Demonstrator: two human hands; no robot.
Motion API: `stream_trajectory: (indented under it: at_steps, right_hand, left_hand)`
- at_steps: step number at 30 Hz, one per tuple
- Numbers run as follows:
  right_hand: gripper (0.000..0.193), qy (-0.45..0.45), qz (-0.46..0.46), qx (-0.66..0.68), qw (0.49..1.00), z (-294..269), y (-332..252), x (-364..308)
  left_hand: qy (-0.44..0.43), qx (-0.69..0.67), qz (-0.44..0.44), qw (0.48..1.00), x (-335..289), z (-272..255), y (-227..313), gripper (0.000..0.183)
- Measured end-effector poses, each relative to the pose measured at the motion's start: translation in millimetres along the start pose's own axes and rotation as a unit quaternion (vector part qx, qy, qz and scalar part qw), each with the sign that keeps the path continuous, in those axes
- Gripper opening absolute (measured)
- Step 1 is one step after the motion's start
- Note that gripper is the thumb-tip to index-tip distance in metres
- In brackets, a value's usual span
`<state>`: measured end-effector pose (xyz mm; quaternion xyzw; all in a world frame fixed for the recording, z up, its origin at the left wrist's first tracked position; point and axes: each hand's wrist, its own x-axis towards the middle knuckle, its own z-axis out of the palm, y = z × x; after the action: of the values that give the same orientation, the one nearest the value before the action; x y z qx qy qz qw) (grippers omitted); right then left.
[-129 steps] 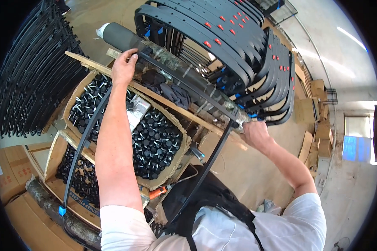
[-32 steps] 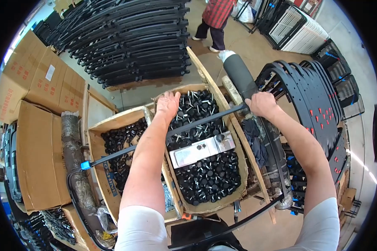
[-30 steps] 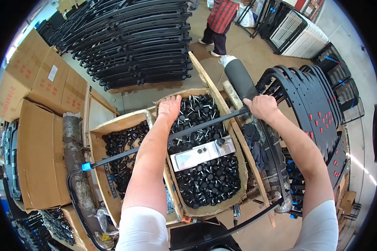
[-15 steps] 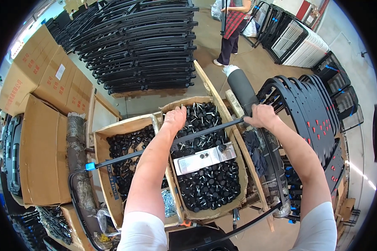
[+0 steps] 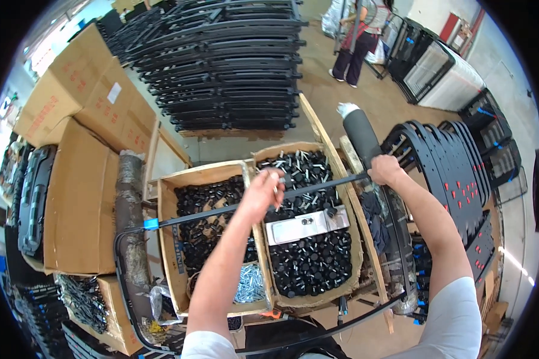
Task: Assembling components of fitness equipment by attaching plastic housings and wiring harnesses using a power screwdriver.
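A large black tubular frame (image 5: 212, 212) with rounded corners lies across two open boxes, a blue wrap (image 5: 152, 224) on its left end. My right hand (image 5: 385, 170) is closed round its far right corner. My left hand (image 5: 262, 196) hovers over the far bar, fingers pinched on a small black-headed bolt (image 5: 284, 179), partly hidden by the fingers. Beneath, the right box (image 5: 354, 263) holds many black-headed bolts (image 5: 308, 269). A flat silver metal plate (image 5: 293, 230) with a black knob lies on them.
The wooden left box (image 5: 166, 254) holds black caps and a compartment of silver screws (image 5: 250, 283). Cartons (image 5: 81, 197) stand at left, stacked black frames (image 5: 221, 72) ahead. A padded roller (image 5: 362, 130) and curved black panels (image 5: 440, 164) are at right. Another person (image 5: 365, 42) stands beyond.
My left hand has drawn back from the far edge of the bolt box to the frame's bar. My right hand keeps its grip on the corner. The view has shifted slightly.
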<state>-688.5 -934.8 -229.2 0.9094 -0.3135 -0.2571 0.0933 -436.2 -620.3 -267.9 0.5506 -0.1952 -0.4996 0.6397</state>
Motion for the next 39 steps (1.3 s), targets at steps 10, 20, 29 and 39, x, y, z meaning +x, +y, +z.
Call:
stream_trajectory:
  at_steps: [10,20,29,39]
  right_hand:
    - [0.049,-0.107,0.155,0.202,0.961,-29.3,-21.3,-9.9]
    - [0.041,0.041,-0.179,0.307,0.934,-54.1,-156.5,-91.9]
    - [0.038,0.071,-0.251,0.507,0.821,-47.2,-264.6,-151.6]
    - [0.033,0.220,-0.270,0.317,0.882,-105.7,-304.9,-59.7]
  left_hand:
    - [0.066,-0.011,-0.010,0.998,-149.2,8.7,-61.8,0.023]
    - [0.132,-0.110,0.027,0.985,-188.8,22.7,-77.3,0.024]
    - [0.162,-0.116,0.022,0.980,-209.5,10.0,-88.6,0.038]
    - [0.034,-0.002,-0.044,0.998,-336.7,-56.8,-81.1,0.038]
